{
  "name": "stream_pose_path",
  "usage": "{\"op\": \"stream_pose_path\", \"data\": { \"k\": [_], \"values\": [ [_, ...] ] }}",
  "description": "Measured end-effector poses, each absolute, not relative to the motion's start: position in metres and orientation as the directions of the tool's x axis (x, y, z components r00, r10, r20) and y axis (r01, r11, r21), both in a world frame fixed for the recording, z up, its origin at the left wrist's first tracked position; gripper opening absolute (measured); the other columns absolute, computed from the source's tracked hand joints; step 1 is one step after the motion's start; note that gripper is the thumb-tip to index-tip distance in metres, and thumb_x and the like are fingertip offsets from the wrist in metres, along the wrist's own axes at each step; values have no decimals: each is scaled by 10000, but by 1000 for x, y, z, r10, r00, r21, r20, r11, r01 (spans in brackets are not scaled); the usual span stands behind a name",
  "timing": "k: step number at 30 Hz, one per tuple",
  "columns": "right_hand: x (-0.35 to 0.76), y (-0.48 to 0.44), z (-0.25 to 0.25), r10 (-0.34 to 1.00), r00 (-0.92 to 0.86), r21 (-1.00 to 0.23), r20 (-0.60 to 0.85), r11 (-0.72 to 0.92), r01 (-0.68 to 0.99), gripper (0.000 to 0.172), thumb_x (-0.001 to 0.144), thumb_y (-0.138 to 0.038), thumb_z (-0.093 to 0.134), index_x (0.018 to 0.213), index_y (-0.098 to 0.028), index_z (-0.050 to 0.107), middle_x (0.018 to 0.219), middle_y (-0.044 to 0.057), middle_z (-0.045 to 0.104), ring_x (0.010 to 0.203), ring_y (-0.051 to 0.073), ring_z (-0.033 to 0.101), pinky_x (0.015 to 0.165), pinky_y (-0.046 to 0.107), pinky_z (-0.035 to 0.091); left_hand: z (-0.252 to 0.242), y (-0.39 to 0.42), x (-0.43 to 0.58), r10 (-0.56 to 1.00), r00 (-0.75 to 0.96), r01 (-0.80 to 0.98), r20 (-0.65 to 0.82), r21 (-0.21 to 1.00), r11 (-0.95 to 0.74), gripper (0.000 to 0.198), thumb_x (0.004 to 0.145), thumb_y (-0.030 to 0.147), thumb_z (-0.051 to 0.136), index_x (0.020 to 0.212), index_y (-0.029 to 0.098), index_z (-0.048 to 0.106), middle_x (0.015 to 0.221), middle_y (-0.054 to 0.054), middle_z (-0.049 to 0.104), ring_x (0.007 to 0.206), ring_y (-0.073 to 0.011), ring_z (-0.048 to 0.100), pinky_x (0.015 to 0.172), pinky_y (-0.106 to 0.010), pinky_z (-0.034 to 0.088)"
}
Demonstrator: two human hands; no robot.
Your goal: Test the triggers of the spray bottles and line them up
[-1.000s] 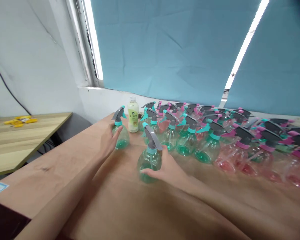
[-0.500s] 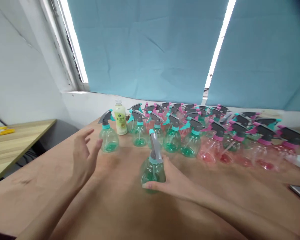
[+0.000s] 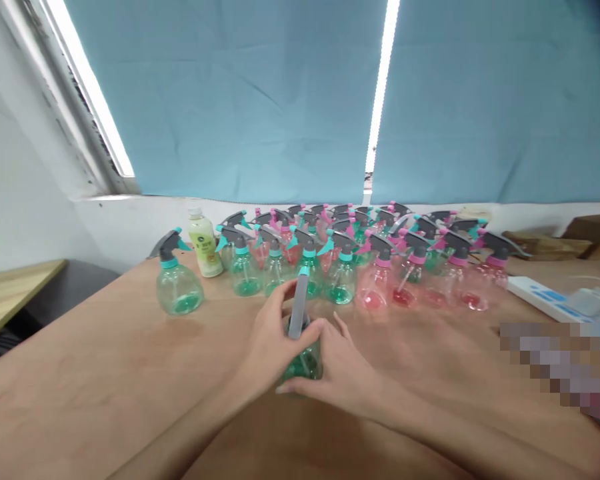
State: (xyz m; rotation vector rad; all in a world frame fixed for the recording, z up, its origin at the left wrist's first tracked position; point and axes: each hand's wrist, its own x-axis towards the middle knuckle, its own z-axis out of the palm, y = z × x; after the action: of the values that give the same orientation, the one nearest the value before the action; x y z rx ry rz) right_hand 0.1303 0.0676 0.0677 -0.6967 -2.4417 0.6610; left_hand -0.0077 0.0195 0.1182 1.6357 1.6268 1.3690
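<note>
Two hands grasping sprayer (image 3: pixel 303 365) | left hand (image 3: pixel 266 347) at neck, right hand (image 3: pixel 344 373) at body | bottle rows (image 3: pixel 340 267) behind

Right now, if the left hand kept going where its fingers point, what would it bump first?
The left hand touches the green spray bottle, so that comes first; beyond it, probably the row of bottles, but depth is unclear.

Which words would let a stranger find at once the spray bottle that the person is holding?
On the wooden table below the blue blinds, rows of green and pink spray bottles stand along the far edge. In front of those rows is one green spray bottle. Unlike every other bottle, it is clasped between the left hand and the right hand.
</note>
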Motion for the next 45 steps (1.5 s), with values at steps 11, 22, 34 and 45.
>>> {"op": "stream_pose_path", "data": {
  "k": [11, 22, 34, 45],
  "values": [
    [180, 101, 48, 647, -673, -666, 359, 682, 301, 847, 710, -669, 684, 1318, -149, 404, 1231, 174, 553, 1139, 332, 547, 944, 503, 480, 118, 72, 45, 925, -41, 410, 377, 851, -328, 313, 735, 103, 474, 1005, 230, 568, 930, 13, 600, 744, -150, 548, 776, -294, 458],
    [219, 156, 29, 583, -763, -767, 281, 614, 187, 624, 963, -633, 242, 1223, -174, 577, 1315, 150, 571, 1257, 278, 503, 1075, 500, 363, 118, 88, 34, 954, -36, 407, 297, 876, -258, 358, 715, 137, 483, 1019, 250, 635, 836, 23, 597, 778, -183, 547, 724, -286, 419],
    [219, 167, 16, 527, -834, -518, 161, 765, 383, 656, 965, -588, 345, 1382, -97, 469, 1497, 164, 404, 1415, 271, 320, 1162, 471, 266, 114, 91, 37, 951, -20, 332, 308, 899, -284, 109, 791, 190, 542, 855, 232, 620, 695, 54, 553, 666, -129, 503, 648, -243, 383],
    [229, 171, 24, 462, -881, -552, 103, 763, 336, 769, 896, -627, 476, 1472, -130, 360, 1547, 118, 287, 1444, 273, 237, 1183, 484, 199, 114, 87, 34, 959, -26, 374, 282, 893, -252, 74, 726, 181, 521, 772, 215, 567, 764, 34, 583, 721, -152, 531, 655, -254, 391]
  ]
}}
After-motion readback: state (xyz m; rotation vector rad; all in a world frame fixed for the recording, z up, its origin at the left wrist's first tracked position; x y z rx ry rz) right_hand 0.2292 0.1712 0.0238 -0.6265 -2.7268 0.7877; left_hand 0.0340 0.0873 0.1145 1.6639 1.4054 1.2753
